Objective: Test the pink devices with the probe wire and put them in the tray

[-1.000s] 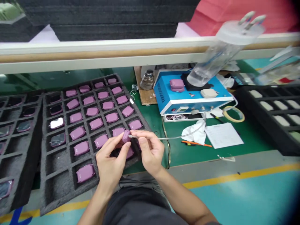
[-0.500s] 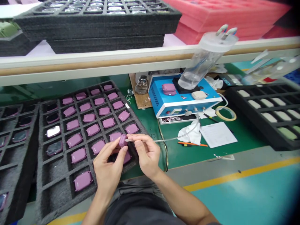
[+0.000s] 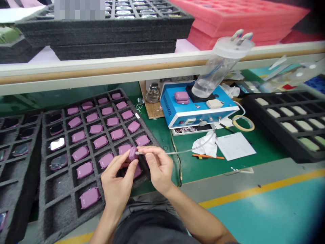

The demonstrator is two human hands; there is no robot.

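My left hand (image 3: 116, 179) pinches a small purple watch case (image 3: 132, 153) on edge between thumb and fingers. In my right hand (image 3: 159, 171) is the end of a thin clear tube (image 3: 186, 152). Its narrow metal-looking tip meets the side of the case; whether it enters an opening is too small to tell. Both hands are over the near right corner of a dark grey foam tray (image 3: 59, 185). Purple cases like this one lie in many of its compartments, and several in the left column show dark screens. From my right hand the tube curves to a blue control box (image 3: 203, 110).
Atop the blue box stand a clear cylinder (image 3: 215, 67), purple cases (image 3: 181, 97) and a beige case (image 3: 214, 103). White cloth (image 3: 203, 144), paper (image 3: 236, 146) and a tape roll (image 3: 243, 123) lie right. A shelf (image 3: 114, 69) with foam trays crosses overhead; another black tray (image 3: 276, 135) is far right.
The camera view has shifted very slightly. Both hands keep their hold, with the tube tip still against the watch case.
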